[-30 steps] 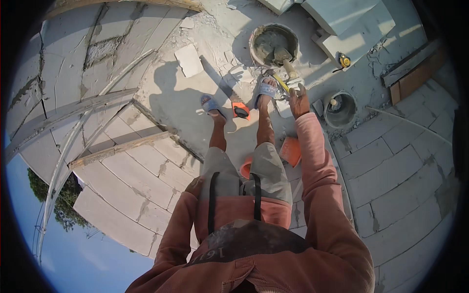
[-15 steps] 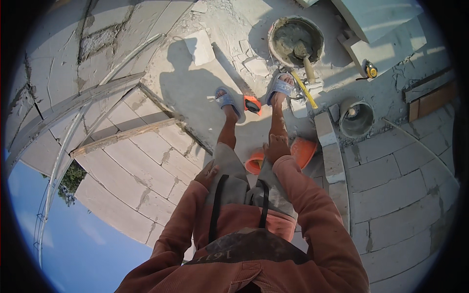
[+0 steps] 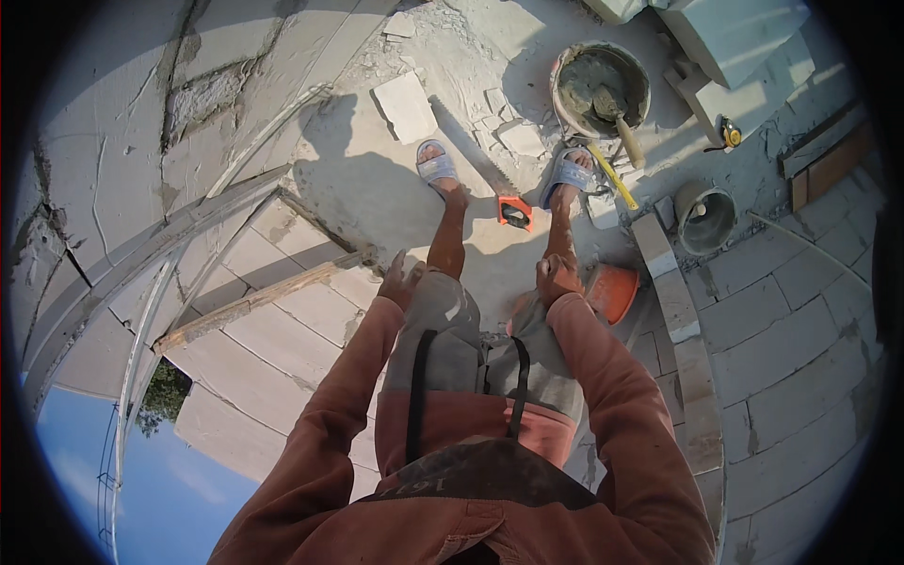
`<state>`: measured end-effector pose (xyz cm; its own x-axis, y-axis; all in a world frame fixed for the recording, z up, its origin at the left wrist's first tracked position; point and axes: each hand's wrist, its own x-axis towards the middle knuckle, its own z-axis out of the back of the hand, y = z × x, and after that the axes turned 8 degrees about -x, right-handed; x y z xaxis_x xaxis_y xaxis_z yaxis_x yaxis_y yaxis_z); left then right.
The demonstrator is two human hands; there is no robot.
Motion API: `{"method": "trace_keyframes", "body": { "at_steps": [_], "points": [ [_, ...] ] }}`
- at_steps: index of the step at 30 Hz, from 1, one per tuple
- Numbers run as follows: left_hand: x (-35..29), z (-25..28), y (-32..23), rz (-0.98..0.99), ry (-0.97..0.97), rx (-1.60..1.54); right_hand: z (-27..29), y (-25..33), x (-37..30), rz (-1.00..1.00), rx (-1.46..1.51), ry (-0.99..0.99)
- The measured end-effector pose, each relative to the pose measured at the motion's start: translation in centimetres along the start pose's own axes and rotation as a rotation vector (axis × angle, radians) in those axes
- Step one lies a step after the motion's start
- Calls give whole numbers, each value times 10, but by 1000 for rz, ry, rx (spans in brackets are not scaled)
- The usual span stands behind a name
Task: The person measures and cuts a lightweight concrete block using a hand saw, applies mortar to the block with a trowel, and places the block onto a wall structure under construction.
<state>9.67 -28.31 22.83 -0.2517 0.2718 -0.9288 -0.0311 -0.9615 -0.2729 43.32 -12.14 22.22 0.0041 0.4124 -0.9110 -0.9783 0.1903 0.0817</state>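
Note:
My left hand [image 3: 403, 281] is beside my left knee at the hem of my grey shorts [image 3: 435, 311], its fingers stretched and apart with nothing in them. Over my right knee, at the other hem, my right hand [image 3: 557, 280] has its fingers curled in; what they close on is hidden. A hand saw [image 3: 515, 213] with an orange handle lies on the floor between my sandaled feet, its blade pointing away. Past my right foot stands a round tub of wet mortar [image 3: 591, 83] with a wooden-handled trowel [image 3: 629, 141] in it. Next to it lies a yellow-handled tool [image 3: 614, 177].
An orange container [image 3: 613, 294] is by my right leg, beside a low block wall [image 3: 670, 282]. Further right are a grey bucket [image 3: 706, 218], a tape measure [image 3: 729, 133] and large pale blocks [image 3: 730, 47]. A broken slab [image 3: 405, 106] lies ahead. A wooden plank [image 3: 259, 299] is at left.
My left hand has moved forward from the thigh to the knee, and its fingers have spread. My right hand has curled at the right knee. The view has shifted slightly.

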Motion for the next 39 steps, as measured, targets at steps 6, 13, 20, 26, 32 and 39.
{"method": "trace_keyframes", "body": {
  "at_steps": [6,13,20,26,32,39],
  "points": [
    [231,7,-149,-213,-306,157,-67,-18,-3,-39,-189,30],
    [396,28,-212,68,-115,-53,-96,-25,-2,16,-68,1],
    [430,24,-146,-46,-465,65,-109,-16,1,72,-85,-56],
    [288,-25,-158,-624,-584,129,-93,-25,1,55,-173,-9],
    [118,-49,-177,-828,-481,-24,-31,-16,3,-66,31,72],
    [-90,-107,-248,-721,-475,-326,78,45,-39,779,166,-431]
  ]
}}
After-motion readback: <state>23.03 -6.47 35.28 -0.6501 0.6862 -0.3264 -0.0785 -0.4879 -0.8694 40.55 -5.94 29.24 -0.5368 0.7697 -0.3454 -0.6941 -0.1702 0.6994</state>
